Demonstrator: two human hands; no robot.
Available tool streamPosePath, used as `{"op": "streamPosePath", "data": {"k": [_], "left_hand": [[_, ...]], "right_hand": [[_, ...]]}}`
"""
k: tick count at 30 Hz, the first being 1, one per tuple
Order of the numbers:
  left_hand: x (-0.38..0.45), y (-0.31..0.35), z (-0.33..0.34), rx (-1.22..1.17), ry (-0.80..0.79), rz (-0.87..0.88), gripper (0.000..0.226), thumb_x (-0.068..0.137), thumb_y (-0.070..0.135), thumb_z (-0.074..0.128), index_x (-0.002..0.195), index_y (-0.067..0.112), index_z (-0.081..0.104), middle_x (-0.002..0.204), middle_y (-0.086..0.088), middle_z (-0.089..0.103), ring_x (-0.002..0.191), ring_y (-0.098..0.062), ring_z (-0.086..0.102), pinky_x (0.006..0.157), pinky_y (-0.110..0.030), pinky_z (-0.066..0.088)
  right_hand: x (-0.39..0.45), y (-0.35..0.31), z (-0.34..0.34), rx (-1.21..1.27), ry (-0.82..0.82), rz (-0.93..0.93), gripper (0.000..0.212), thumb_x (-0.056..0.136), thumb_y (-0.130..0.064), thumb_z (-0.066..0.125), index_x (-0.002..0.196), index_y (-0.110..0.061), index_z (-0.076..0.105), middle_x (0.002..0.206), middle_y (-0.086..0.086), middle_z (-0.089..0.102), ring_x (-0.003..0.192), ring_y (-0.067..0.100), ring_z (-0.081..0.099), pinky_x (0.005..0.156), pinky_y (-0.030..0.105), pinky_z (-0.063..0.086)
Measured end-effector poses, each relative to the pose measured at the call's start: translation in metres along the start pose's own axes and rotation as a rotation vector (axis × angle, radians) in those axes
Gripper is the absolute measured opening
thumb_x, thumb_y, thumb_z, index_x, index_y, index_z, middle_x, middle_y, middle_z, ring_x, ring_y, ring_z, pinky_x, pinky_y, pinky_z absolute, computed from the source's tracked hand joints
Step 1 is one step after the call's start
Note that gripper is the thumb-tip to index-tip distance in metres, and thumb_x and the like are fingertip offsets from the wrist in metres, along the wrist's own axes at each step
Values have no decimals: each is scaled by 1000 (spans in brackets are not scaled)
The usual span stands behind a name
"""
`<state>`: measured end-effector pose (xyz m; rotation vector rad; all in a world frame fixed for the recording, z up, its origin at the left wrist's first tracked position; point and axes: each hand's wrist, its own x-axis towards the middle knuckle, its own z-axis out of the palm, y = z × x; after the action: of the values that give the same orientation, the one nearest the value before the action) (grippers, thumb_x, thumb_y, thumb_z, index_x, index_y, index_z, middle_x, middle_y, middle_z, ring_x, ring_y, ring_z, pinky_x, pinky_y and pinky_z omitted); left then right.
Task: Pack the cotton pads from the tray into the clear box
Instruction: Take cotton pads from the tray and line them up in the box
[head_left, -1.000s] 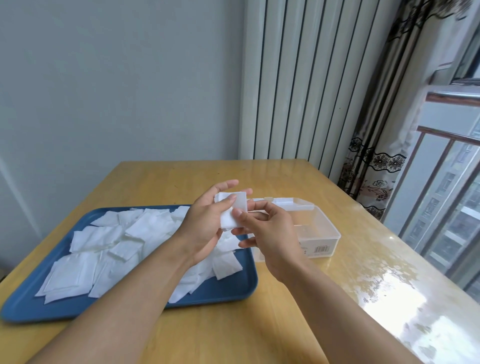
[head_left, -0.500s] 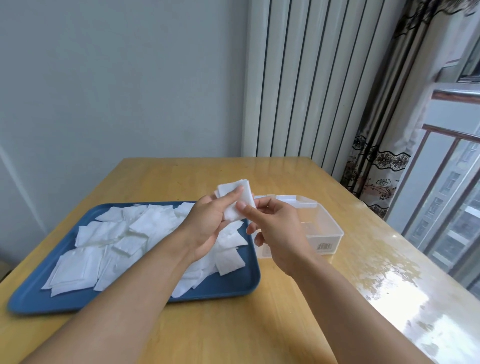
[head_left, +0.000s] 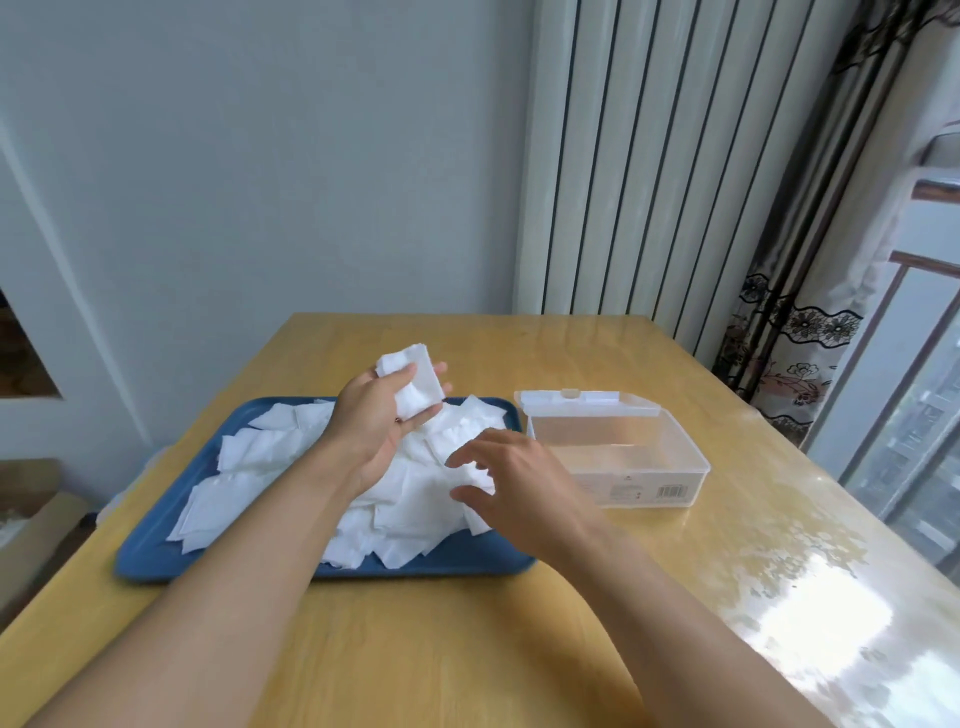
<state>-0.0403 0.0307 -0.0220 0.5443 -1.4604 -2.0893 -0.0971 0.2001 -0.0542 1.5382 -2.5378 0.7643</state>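
Two bare hands are seen over one light wooden table (head_left: 467, 649), glossy and glare-struck toward the lower right of the frame. A small stack of square white cotton pads (head_left: 413, 382), soft and fuzzy at the edges, is gripped by the left hand (head_left: 376, 421) just above centre, thumb curled across the front; the exact number in that stack can't be made out. The right hand (head_left: 511, 480) is held with fingers spread and relaxed, nothing in it, right over the loose pile of cotton pads (head_left: 332, 483) — dozens probably, too overlapped to be counted. That pile is spread across one blue tray (head_left: 156, 556), a smooth rectangle with rounded corners, at centre-left. One clear plastic box (head_left: 623, 457) is found just right of the tray, rectangular, its hinged lid stood open at the back, a barcode label on the front wall; no pads can be seen inside it. One patterned curtain (head_left: 800, 291) is hung at the upper right.
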Motion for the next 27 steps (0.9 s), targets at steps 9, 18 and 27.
{"op": "streamPosePath", "data": {"k": [9, 18, 27], "left_hand": [[-15, -11, -40, -65, -86, -71, 27, 108, 12, 45, 130, 1, 56, 123, -15, 72, 117, -33, 68, 110, -48, 47], [-17, -23, -38, -5, -141, -44, 24, 108, 12, 43, 126, 6, 59, 119, -9, 75, 116, -25, 70, 110, -47, 47], [-36, -22, -22, 8, -270, -154, 31, 108, 20, 45, 129, 5, 61, 127, -18, 70, 111, -29, 70, 99, -47, 56]], "right_hand": [[11, -23, 28, 18, -73, 145, 40, 85, -57, 70, 114, -29, 67, 101, -11, 56, 102, 11, 50, 85, 30, 47], [7, -9, 18, 530, 115, 333, 15, 89, -20, 70, 82, -21, 56, 56, -22, 53, 52, 1, 44, 53, 18, 35], [5, 0, -2, 664, 208, 161, 20, 90, -14, 76, 101, -29, 69, 84, -15, 74, 72, 12, 65, 68, 40, 55]]}}
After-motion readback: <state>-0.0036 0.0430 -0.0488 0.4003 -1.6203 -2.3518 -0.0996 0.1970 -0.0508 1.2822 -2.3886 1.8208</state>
